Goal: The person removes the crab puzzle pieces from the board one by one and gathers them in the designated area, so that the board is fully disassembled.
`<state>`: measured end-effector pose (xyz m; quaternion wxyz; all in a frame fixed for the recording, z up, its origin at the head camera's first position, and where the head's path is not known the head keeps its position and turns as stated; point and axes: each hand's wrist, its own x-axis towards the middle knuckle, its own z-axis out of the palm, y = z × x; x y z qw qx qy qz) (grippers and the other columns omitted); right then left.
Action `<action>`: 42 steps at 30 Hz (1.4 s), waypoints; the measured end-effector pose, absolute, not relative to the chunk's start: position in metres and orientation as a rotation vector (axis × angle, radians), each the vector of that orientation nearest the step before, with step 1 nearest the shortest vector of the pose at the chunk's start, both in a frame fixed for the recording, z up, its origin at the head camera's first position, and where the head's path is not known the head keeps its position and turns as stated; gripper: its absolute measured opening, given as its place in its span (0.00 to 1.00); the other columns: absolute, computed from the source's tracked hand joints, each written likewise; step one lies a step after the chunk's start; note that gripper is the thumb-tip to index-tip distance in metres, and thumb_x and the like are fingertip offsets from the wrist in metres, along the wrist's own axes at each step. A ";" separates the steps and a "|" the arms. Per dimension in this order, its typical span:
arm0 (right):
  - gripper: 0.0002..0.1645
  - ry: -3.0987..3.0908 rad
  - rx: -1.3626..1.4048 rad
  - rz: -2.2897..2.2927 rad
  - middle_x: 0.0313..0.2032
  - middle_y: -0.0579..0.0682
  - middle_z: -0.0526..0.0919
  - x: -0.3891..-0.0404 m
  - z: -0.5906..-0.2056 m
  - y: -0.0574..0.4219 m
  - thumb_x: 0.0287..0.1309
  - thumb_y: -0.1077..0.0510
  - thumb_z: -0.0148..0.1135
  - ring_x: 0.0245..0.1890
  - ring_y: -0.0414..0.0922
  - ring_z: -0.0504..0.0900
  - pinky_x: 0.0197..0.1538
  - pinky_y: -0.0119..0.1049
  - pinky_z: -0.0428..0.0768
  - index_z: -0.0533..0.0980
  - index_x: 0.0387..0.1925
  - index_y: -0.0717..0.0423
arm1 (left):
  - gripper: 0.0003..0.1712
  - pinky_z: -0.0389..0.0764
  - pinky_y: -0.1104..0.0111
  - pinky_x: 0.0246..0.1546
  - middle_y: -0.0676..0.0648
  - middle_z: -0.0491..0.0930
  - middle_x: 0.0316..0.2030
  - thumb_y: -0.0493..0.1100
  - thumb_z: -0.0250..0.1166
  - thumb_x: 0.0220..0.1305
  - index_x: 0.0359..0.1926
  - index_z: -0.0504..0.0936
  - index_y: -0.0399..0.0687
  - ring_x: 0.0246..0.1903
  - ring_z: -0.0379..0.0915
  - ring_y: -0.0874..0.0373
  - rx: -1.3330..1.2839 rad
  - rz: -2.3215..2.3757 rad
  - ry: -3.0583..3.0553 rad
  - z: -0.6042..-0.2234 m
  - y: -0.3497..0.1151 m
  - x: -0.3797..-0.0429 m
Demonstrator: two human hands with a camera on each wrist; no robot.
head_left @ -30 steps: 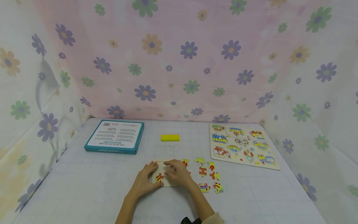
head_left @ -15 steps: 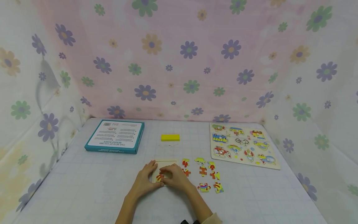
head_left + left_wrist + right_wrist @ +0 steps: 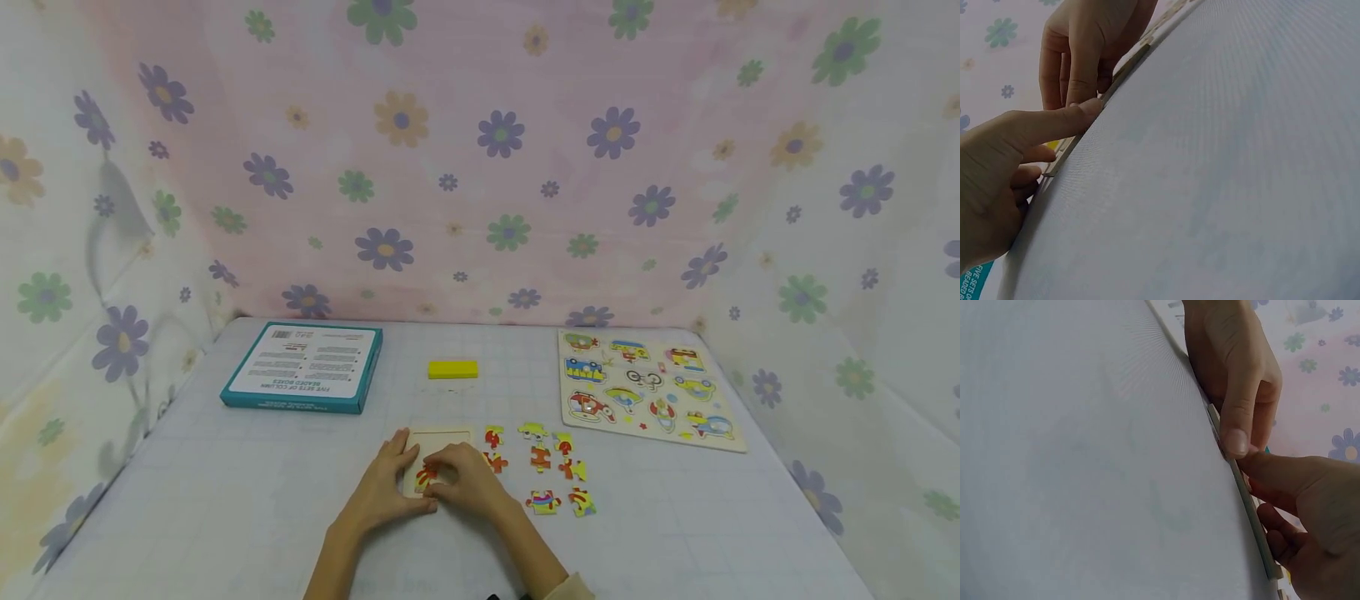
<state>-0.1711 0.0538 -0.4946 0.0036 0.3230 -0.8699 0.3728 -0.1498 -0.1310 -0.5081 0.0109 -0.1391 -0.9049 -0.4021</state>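
Observation:
A small wooden puzzle tray (image 3: 442, 432) lies in front of the person, its far half bare wood. My left hand (image 3: 381, 490) grips it at the left, fingers along the side and thumb (image 3: 1088, 107) against the near edge. In the tray's near left corner sits a red-and-yellow jigsaw piece (image 3: 424, 477). My right hand (image 3: 468, 483) bends over that piece, thumb and forefinger pinching at it, and partly covers it. Both thumbs come close together at the near edge in the right wrist view, where the tray's side (image 3: 1254, 531) shows.
Several loose jigsaw pieces (image 3: 540, 458) lie right of the tray. Behind it is a yellow block (image 3: 452, 369). A teal-edged box (image 3: 303, 367) stands back left, and a vehicle peg puzzle board (image 3: 648, 387) lies back right. Flowered cloth (image 3: 480, 208) closes off the back and sides.
My right hand has moved left and down from over the tray's middle onto the corner piece, uncovering loose pieces beside the tray. The left hand keeps its hold. The head view has shifted slightly.

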 end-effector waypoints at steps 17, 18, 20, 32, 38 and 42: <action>0.15 -2.635 0.989 1.050 0.36 0.49 0.85 -0.171 -0.496 0.046 0.47 0.59 0.71 0.37 0.42 0.77 0.44 0.31 0.74 0.82 0.39 0.59 | 0.50 0.56 0.40 0.63 0.34 0.63 0.65 0.57 0.79 0.34 0.56 0.75 0.30 0.66 0.51 0.33 -0.354 -1.217 -2.843 -0.503 -0.139 -0.149; 0.14 -2.641 0.982 1.043 0.36 0.48 0.85 -0.171 -0.496 0.045 0.48 0.59 0.70 0.37 0.42 0.77 0.43 0.31 0.74 0.82 0.39 0.59 | 0.50 0.55 0.40 0.63 0.34 0.63 0.65 0.56 0.79 0.34 0.56 0.75 0.30 0.66 0.51 0.33 -0.347 -1.222 -2.845 -0.502 -0.140 -0.150; 0.12 -2.634 0.978 1.031 0.36 0.49 0.85 -0.172 -0.496 0.043 0.49 0.61 0.69 0.37 0.43 0.77 0.44 0.32 0.75 0.82 0.38 0.59 | 0.50 0.55 0.40 0.63 0.34 0.63 0.65 0.56 0.79 0.34 0.56 0.74 0.30 0.66 0.50 0.33 -0.336 -1.226 -2.860 -0.501 -0.141 -0.152; 0.14 -2.661 0.926 1.056 0.38 0.50 0.82 -0.174 -0.496 0.040 0.50 0.60 0.70 0.40 0.44 0.75 0.47 0.34 0.75 0.82 0.40 0.59 | 0.49 0.52 0.38 0.63 0.34 0.61 0.66 0.52 0.79 0.37 0.58 0.72 0.29 0.67 0.47 0.32 -0.310 -1.287 -2.875 -0.499 -0.150 -0.158; 0.13 -2.614 0.946 1.214 0.38 0.51 0.83 -0.179 -0.500 0.045 0.51 0.62 0.68 0.37 0.43 0.78 0.42 0.31 0.77 0.81 0.40 0.60 | 0.49 0.51 0.37 0.63 0.34 0.61 0.65 0.52 0.79 0.36 0.57 0.73 0.29 0.67 0.47 0.33 -0.302 -1.308 -2.839 -0.501 -0.150 -0.157; 0.13 -2.550 0.925 1.396 0.38 0.52 0.82 -0.180 -0.501 0.057 0.52 0.65 0.67 0.36 0.44 0.80 0.41 0.30 0.80 0.80 0.41 0.62 | 0.49 0.52 0.37 0.62 0.33 0.62 0.65 0.52 0.79 0.36 0.57 0.73 0.29 0.67 0.48 0.33 -0.305 -1.298 -2.825 -0.502 -0.150 -0.157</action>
